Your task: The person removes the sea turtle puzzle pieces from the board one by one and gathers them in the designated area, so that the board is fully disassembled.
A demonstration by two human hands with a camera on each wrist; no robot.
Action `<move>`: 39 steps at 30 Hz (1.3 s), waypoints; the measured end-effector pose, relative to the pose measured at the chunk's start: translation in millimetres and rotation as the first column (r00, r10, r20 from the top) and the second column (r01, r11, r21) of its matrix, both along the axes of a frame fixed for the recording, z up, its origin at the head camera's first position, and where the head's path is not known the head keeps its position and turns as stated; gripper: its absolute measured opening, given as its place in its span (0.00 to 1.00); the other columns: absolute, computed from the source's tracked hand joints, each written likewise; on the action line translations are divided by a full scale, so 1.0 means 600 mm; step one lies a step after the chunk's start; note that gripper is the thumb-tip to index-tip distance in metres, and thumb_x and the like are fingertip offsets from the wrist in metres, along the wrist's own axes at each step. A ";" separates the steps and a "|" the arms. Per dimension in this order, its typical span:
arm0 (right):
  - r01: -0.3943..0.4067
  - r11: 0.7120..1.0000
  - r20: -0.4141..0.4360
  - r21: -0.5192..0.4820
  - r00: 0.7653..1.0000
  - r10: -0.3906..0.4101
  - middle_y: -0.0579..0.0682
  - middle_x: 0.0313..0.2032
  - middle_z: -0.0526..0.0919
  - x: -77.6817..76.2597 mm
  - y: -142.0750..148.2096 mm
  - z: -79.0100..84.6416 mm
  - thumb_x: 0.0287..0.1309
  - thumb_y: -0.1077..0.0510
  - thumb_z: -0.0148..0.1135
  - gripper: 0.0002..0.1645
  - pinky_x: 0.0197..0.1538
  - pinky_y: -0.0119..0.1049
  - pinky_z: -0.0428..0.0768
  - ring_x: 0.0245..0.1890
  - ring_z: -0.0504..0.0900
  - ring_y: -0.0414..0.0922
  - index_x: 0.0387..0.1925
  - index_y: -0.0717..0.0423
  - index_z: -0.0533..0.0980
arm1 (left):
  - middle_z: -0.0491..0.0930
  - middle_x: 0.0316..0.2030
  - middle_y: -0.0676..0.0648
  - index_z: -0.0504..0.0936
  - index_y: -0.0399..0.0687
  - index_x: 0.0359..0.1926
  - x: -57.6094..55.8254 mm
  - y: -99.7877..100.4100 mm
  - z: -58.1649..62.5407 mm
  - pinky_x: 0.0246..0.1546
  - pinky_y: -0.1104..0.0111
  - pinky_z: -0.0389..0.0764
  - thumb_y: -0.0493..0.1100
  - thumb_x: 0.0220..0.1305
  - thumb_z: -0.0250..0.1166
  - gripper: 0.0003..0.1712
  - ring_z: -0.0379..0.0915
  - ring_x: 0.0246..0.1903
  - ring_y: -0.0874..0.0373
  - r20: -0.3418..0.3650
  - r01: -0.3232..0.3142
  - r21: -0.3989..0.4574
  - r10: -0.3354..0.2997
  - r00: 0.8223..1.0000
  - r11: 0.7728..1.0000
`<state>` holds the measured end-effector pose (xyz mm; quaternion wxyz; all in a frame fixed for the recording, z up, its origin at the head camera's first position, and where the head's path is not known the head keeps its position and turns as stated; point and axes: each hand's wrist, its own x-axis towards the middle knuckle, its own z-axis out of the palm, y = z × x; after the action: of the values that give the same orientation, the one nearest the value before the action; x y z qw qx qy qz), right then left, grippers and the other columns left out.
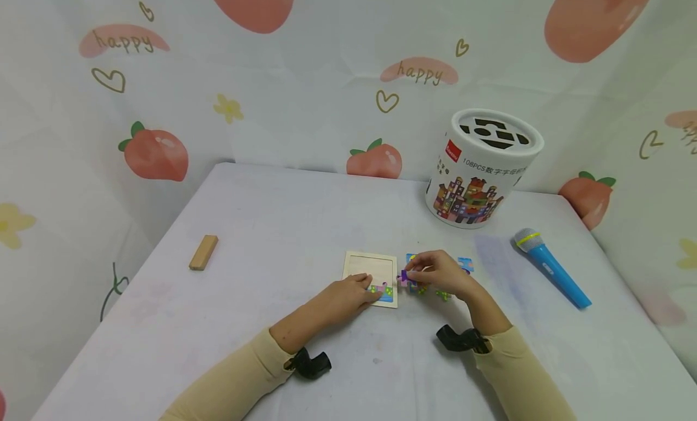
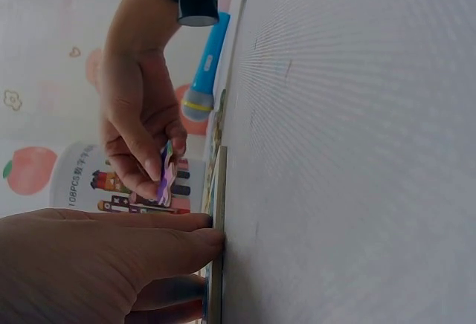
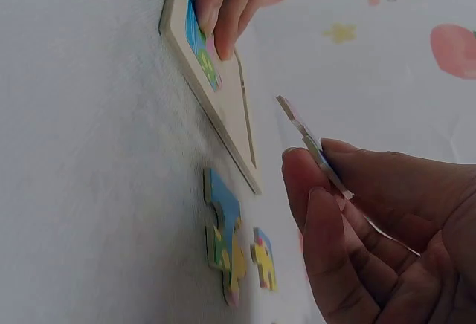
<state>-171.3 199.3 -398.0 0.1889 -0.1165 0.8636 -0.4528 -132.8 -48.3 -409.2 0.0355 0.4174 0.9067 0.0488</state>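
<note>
Between thumb and fingertips, my right hand (image 1: 440, 271) pinches a purple and pink jigsaw piece (image 2: 166, 179), raised just right of the wooden puzzle tray (image 1: 362, 255). Seen from the right wrist, this piece (image 3: 326, 162) is tilted and shows its thin edge. My left hand (image 1: 348, 297) rests on the tray, its fingertips pressing on joined jigsaw pieces (image 3: 204, 62) of blue, green and pink along the near side. Bare wood shows in the rest of the tray. Loose jigsaw pieces (image 3: 223, 238) lie beside it, partly hidden under my right hand in the head view.
A large white bucket (image 1: 471, 179) with a holed lid stands at the back right. To the right lies a blue toy microphone (image 1: 552, 267). A small wooden block (image 1: 204, 253) is far left. Another loose piece (image 1: 465, 264) shows beyond my right hand.
</note>
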 end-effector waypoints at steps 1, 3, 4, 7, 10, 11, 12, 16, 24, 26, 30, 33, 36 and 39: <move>0.008 1.000 0.000 -0.002 1.000 -0.008 0.51 0.28 0.77 0.002 0.002 0.000 0.57 0.59 0.62 0.13 0.32 0.36 0.82 0.27 0.79 0.42 0.40 0.66 0.79 | 0.71 0.60 0.39 0.78 0.57 0.57 0.000 0.000 0.000 0.54 0.60 0.76 0.44 0.69 0.51 0.18 0.66 0.63 0.49 -0.002 0.001 0.001 -0.001 1.000 1.000; 0.027 1.000 -0.005 0.003 1.000 -0.027 0.51 0.28 0.78 0.004 0.008 0.002 0.57 0.59 0.63 0.13 0.32 0.36 0.82 0.26 0.79 0.42 0.39 0.66 0.79 | 0.71 0.60 0.39 0.77 0.57 0.57 0.001 -0.001 0.001 0.55 0.60 0.76 0.44 0.70 0.51 0.18 0.65 0.63 0.49 -0.003 0.002 0.002 -0.002 1.000 1.000; 0.039 0.999 -0.007 0.002 0.999 -0.039 0.51 0.28 0.79 0.005 0.010 0.002 0.56 0.58 0.63 0.13 0.32 0.36 0.82 0.25 0.80 0.43 0.39 0.66 0.79 | 0.72 0.60 0.39 0.78 0.57 0.57 0.001 -0.001 0.001 0.55 0.60 0.76 0.44 0.69 0.52 0.18 0.66 0.63 0.49 -0.003 0.002 0.002 -0.002 1.000 1.000; 0.080 0.997 -0.018 0.011 0.997 -0.080 0.51 0.27 0.81 0.007 0.017 0.004 0.56 0.57 0.64 0.14 0.32 0.35 0.82 0.25 0.80 0.43 0.37 0.65 0.79 | 0.71 0.60 0.39 0.78 0.57 0.57 0.001 -0.001 0.001 0.55 0.60 0.76 0.43 0.69 0.52 0.18 0.65 0.63 0.49 0.000 0.002 0.005 -0.002 1.000 1.000; 0.110 0.994 -0.023 0.023 0.994 -0.110 0.50 0.28 0.82 0.009 0.026 0.008 0.56 0.55 0.64 0.15 0.31 0.34 0.81 0.26 0.80 0.42 0.37 0.65 0.78 | 0.71 0.60 0.39 0.78 0.57 0.57 0.001 -0.001 0.001 0.54 0.60 0.76 0.43 0.69 0.53 0.18 0.66 0.63 0.49 0.002 -0.001 0.003 0.001 1.000 1.000; 0.115 0.993 -0.022 0.024 0.993 -0.114 0.50 0.28 0.82 0.010 0.028 0.009 0.56 0.55 0.64 0.15 0.30 0.34 0.80 0.26 0.79 0.42 0.37 0.65 0.78 | 0.71 0.60 0.39 0.77 0.57 0.57 0.002 -0.001 0.001 0.54 0.60 0.76 0.44 0.69 0.53 0.18 0.65 0.63 0.49 0.006 -0.003 0.002 0.003 1.000 1.000; 0.117 0.993 -0.020 0.024 0.993 -0.116 0.50 0.28 0.82 0.010 0.031 0.010 0.56 0.55 0.64 0.15 0.30 0.34 0.80 0.26 0.79 0.41 0.38 0.65 0.78 | 0.71 0.60 0.39 0.77 0.57 0.57 0.002 -0.001 0.001 0.54 0.60 0.76 0.44 0.69 0.52 0.18 0.65 0.63 0.49 0.006 -0.004 -0.001 0.005 1.000 1.000; 0.112 0.993 -0.016 0.026 0.994 -0.111 0.51 0.29 0.83 0.015 0.044 0.013 0.57 0.57 0.63 0.15 0.29 0.33 0.79 0.26 0.77 0.42 0.39 0.66 0.78 | 0.70 0.61 0.40 0.76 0.58 0.58 0.002 0.000 0.000 0.54 0.59 0.76 0.44 0.69 0.52 0.19 0.64 0.64 0.49 0.020 -0.015 -0.010 0.016 1.000 1.000; 0.114 0.993 -0.025 0.041 0.993 -0.113 0.57 0.37 0.82 0.024 0.072 0.018 0.59 0.59 0.61 0.15 0.35 0.33 0.81 0.31 0.78 0.40 0.41 0.68 0.78 | 0.70 0.61 0.40 0.76 0.58 0.59 0.003 0.001 0.002 0.54 0.58 0.76 0.44 0.69 0.52 0.19 0.64 0.64 0.49 0.050 -0.035 -0.008 0.035 0.998 0.999; 0.121 0.992 -0.016 0.031 0.993 -0.120 0.60 0.41 0.82 0.027 0.078 0.018 0.60 0.59 0.60 0.16 0.36 0.34 0.82 0.33 0.79 0.40 0.43 0.69 0.77 | 0.70 0.62 0.40 0.76 0.58 0.59 0.003 0.001 0.003 0.54 0.58 0.76 0.44 0.69 0.52 0.19 0.64 0.64 0.49 0.054 -0.037 -0.013 0.037 0.998 0.999; 0.135 0.991 0.014 0.017 0.991 -0.136 0.63 0.44 0.80 0.032 0.090 0.020 0.61 0.59 0.58 0.17 0.36 0.34 0.83 0.34 0.80 0.41 0.45 0.70 0.75 | 0.69 0.62 0.40 0.76 0.58 0.59 0.003 0.003 0.003 0.55 0.57 0.75 0.44 0.69 0.52 0.19 0.64 0.64 0.49 0.072 -0.051 -0.006 0.052 0.996 0.999; 0.160 0.987 0.037 0.013 0.986 -0.160 0.62 0.44 0.80 0.036 0.100 0.020 0.61 0.59 0.59 0.19 0.36 0.35 0.84 0.33 0.81 0.39 0.46 0.71 0.75 | 0.69 0.62 0.40 0.76 0.57 0.58 0.003 0.003 0.004 0.56 0.57 0.74 0.45 0.70 0.51 0.19 0.64 0.64 0.48 0.087 -0.064 0.012 0.063 0.994 0.998; 0.181 0.983 0.050 0.013 0.982 -0.182 0.59 0.42 0.80 0.040 0.110 0.022 0.60 0.58 0.60 0.21 0.38 0.35 0.84 0.32 0.81 0.38 0.48 0.71 0.74 | 0.69 0.62 0.40 0.77 0.57 0.58 0.003 0.003 0.005 0.57 0.57 0.73 0.45 0.70 0.51 0.18 0.64 0.64 0.49 0.092 -0.067 0.020 0.065 0.994 0.998; 0.197 0.980 0.049 0.020 0.979 -0.198 0.57 0.39 0.78 0.044 0.119 0.023 0.59 0.56 0.61 0.24 0.38 0.35 0.84 0.32 0.81 0.37 0.50 0.72 0.72 | 0.69 0.62 0.40 0.77 0.57 0.58 0.003 0.004 0.006 0.58 0.57 0.73 0.45 0.70 0.50 0.18 0.64 0.64 0.49 0.092 -0.064 0.014 0.063 0.994 0.998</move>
<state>-145.2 270.5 -383.9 0.1656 -0.0176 0.8691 -0.4657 -131.1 -46.1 -405.8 0.0719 0.3859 0.9165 0.0770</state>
